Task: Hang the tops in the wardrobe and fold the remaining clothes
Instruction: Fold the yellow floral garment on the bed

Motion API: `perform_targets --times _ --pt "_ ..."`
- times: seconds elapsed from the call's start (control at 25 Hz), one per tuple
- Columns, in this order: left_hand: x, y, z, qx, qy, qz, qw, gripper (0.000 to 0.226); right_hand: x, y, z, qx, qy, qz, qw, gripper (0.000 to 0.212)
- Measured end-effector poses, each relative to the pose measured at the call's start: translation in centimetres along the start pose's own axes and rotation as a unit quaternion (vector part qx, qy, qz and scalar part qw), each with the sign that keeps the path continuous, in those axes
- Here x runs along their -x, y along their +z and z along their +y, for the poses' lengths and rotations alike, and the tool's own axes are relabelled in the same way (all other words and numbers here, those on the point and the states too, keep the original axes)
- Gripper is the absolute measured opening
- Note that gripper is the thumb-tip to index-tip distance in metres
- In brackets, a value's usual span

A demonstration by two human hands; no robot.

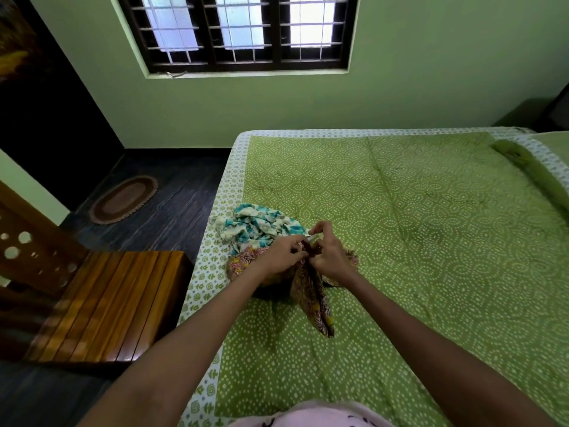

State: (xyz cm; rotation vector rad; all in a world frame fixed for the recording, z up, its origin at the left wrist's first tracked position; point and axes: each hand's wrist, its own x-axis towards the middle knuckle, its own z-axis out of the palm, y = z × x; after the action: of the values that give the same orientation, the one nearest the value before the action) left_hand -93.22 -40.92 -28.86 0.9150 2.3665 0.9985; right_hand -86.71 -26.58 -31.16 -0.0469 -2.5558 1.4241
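Green cotton with white dotted rings covered the bed [400, 211], and two garments lay near its left edge. Both hands, left hand [284, 257] and right hand [328, 257], pinched the top of one brown, leaf-printed, crumpled garment [312, 303], its loose end trailing toward the near edge. Just beyond it lay one rumpled cream-and-teal printed garment [255, 226]. One slatted wooden chair [101, 303] stood left of the bed.

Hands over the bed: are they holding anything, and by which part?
Both the left hand and right hand pinch the brown patterned garment at its bunched top edge; the rest hangs down.
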Motion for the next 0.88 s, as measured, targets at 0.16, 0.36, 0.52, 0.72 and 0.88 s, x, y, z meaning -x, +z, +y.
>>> perform_targets --times 0.16,0.36,0.52,0.72,0.88 --pt "-1.1 -0.2 1.3 -0.01 -0.017 0.007 1.0 0.017 -0.2 -1.0 0.0 -0.004 -0.002 0.046 0.999 0.054" --pt "-2.5 -1.2 3.5 -0.021 0.001 0.067 0.998 0.017 -0.3 -1.9 -0.3 0.058 0.055 0.079 0.994 0.042" --pt "-4.1 -5.1 5.9 0.071 -0.026 0.196 0.978 0.005 0.3 -4.9 2.8 0.226 0.186 -0.114 0.949 0.025" --pt "-5.1 -9.8 5.8 0.101 -0.081 0.219 0.967 0.006 -1.6 -12.5 1.3 0.062 0.245 -0.01 0.968 0.029" --pt "-5.5 -10.9 6.8 0.175 -0.119 0.247 0.946 0.017 -2.3 -15.9 -1.9 -0.034 0.132 0.03 0.99 0.039"
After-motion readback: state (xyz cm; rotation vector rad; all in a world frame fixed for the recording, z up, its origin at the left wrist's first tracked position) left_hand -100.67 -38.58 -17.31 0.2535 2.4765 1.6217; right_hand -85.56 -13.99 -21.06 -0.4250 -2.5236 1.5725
